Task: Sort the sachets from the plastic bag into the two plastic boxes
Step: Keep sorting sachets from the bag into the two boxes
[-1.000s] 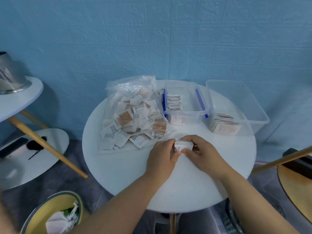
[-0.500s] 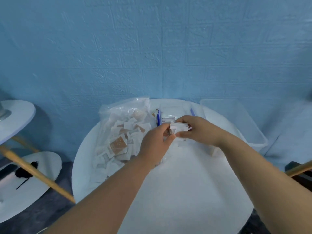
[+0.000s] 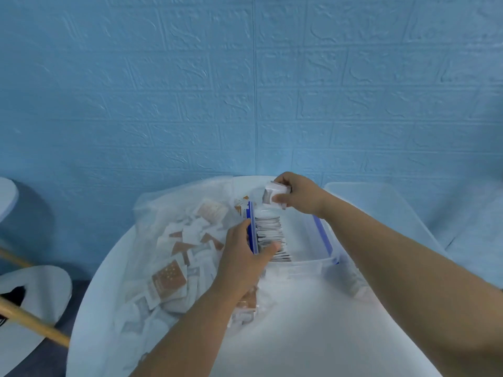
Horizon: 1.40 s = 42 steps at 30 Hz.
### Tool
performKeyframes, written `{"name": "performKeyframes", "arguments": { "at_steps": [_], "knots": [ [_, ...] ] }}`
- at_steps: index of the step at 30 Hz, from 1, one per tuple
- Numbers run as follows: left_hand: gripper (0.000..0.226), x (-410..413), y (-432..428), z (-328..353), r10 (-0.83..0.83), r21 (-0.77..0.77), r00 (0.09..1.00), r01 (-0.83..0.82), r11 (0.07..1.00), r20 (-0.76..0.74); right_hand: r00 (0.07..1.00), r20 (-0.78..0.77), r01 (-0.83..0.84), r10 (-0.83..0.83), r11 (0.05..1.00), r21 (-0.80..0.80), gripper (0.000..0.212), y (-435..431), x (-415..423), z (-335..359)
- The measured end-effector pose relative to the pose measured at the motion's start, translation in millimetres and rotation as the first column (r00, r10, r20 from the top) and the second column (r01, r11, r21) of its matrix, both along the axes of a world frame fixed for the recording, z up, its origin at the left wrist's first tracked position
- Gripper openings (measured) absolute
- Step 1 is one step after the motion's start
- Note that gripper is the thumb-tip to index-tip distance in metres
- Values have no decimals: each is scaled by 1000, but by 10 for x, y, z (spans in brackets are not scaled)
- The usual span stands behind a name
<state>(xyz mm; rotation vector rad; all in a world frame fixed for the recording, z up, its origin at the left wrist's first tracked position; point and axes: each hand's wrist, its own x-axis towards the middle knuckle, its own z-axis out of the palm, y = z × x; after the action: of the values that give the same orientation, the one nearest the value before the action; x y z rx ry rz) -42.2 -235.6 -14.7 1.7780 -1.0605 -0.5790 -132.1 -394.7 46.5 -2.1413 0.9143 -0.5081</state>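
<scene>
Pinching a small stack of white sachets (image 3: 275,194) in the right hand (image 3: 300,193), just above the far end of the blue-latched plastic box (image 3: 307,265) near the tabletop's (image 3: 313,322) far edge. Gripping that box's left wall with the left hand (image 3: 245,258), thumb lying inside against the filed row of sachets (image 3: 270,235). Leaving the plastic bag (image 3: 174,257) of loose sachets lying along the tabletop's left side and the second clear box (image 3: 381,202) at the right edge, all print too blurred for reading.

even, soft bluish light; white table (image 3: 313,336) slightly washed out; overall soft blur; wide-angle bending at the edges.
</scene>
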Motion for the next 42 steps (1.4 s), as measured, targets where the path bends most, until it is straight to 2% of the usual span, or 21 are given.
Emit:
{"name": "performKeyframes", "arguments": {
  "at_steps": [4,8,15,19,21,24,29,32,36,42],
  "knots": [
    [67,5,-3,-52,-10,26,1000,11,1000,-20,991,2,132,-132,991,14,26,-111,225,-128],
    [60,7,4,-50,-31,16,999,32,999,-25,986,-138,107,-99,993,55,24,-133,344,-286],
    [63,17,9,-85,-40,17,997,41,999,-61,989,-137,72,-49,982,173,21,-160,379,-369],
    [64,21,16,-78,-42,21,997,44,999,-65,976,-219,2,-2,1000,1,28,-179,355,-346],
    [64,17,18,-73,-47,19,996,48,999,-71,977,-212,-4,-2,1000,-28,28,-171,357,-335],
    [64,13,17,-70,-42,25,997,44,999,-70,978,-205,-34,42,999,42,23,-174,349,-332],
    [65,13,25,-70,-38,38,997,41,998,-72,960,-210,-110,185,940,324,22,-204,274,-273],
    [65,14,26,-54,-40,43,998,42,998,-51,967,-176,-97,186,901,423,29,-236,218,-241],
    [65,10,24,-51,-27,35,998,30,999,-64,970,-150,-111,192,897,427,21,-261,203,-272],
    [64,9,27,-36,-19,39,998,22,999,-64,948,-226,-141,224,932,333,30,-259,242,-294]
  ]
}}
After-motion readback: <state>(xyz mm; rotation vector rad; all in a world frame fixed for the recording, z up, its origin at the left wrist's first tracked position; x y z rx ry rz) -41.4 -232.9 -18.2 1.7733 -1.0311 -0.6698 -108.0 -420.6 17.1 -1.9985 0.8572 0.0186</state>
